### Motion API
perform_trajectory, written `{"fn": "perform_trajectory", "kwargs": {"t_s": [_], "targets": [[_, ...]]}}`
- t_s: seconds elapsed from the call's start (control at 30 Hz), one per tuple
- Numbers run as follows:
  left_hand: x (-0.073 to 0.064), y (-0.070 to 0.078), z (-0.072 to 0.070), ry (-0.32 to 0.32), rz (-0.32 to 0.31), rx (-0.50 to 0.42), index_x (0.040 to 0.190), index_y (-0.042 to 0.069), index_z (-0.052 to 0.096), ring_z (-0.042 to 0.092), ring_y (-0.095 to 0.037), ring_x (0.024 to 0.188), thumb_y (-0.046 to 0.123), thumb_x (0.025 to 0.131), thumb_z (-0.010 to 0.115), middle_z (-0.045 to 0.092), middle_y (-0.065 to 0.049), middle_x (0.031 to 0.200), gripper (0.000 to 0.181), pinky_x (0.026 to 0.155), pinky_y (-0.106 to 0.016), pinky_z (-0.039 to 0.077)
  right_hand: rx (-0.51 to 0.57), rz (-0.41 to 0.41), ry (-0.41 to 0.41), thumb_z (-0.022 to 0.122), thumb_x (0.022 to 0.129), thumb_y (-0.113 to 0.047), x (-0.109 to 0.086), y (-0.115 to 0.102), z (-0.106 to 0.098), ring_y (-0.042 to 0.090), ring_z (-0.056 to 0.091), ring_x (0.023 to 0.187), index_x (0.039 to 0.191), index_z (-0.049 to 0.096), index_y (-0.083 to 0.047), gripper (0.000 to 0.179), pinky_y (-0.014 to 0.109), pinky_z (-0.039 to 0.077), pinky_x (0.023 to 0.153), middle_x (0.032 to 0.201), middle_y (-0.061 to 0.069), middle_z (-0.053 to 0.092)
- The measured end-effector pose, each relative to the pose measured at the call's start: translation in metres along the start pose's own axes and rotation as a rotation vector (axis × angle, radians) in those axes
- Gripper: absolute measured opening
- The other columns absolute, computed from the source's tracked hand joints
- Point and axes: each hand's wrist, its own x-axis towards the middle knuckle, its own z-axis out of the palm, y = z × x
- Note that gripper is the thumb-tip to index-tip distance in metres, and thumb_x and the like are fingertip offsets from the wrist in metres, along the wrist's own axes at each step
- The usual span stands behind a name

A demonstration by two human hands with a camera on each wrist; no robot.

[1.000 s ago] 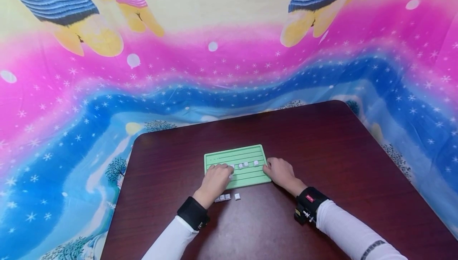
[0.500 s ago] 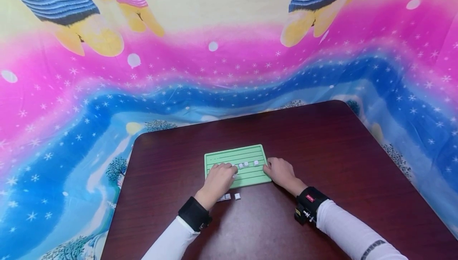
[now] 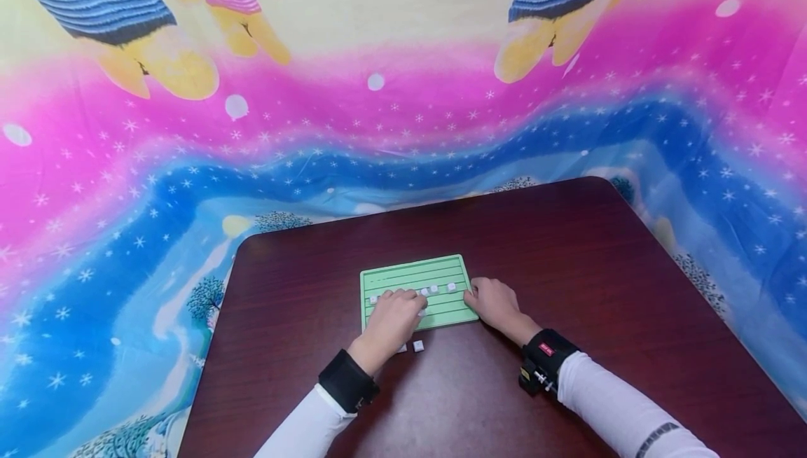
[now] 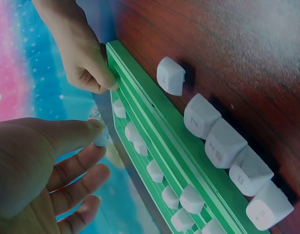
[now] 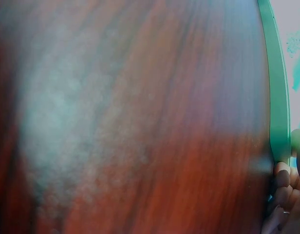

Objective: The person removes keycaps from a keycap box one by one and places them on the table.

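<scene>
My left hand is over the green grooved tray, pinching a white keycap between thumb and index finger; the other fingers are loosely bent. The right hand grips the tray's right edge, thumb on the rim. In the right wrist view only some of its fingers show, at the tray's corner. A row of white keycaps stands in the tray's grooves, partly hidden behind the left hand in the head view.
Several more keycaps lie in a line on the dark wooden table at the tray's near side, marked with letters and signs. One keycap sits a little apart from them. A patterned cloth hangs behind the table.
The left hand has moved to the right across the tray with its keycap, uncovering a keycap at the left and covering more of those on the table. The right hand and tray stay put.
</scene>
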Motion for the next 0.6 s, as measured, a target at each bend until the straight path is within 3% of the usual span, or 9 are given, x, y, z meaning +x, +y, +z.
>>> {"fn": "perform_trajectory", "kwargs": {"t_s": [0.4,0.6], "targets": [[-0.001,0.012,0.002,0.006,0.034,-0.018,0.093,0.02,0.07,0.068,-0.016,0.083,0.021,0.088,0.075,0.071,0.006,0.089,0.007,0.068,-0.031,0.049,-0.009,0.011,-0.007,0.061,0.093,-0.025,0.002,0.001,0.001,0.013,0.031,0.049,0.062,0.038,-0.017,0.039,0.027,0.02,0.048,0.056,-0.005,0.033],[-0.004,0.018,0.006,-0.03,0.047,-0.054,0.098,0.021,0.071,0.069,-0.014,0.088,0.023,0.086,0.078,0.071,0.007,0.092,0.014,0.073,-0.032,0.051,-0.002,0.021,-0.005,0.062,0.093,-0.026,0.001,0.0,0.0,0.013,0.034,0.05,0.063,0.04,-0.016,0.038,0.028,0.023,0.048,0.056,-0.005,0.034]]}}
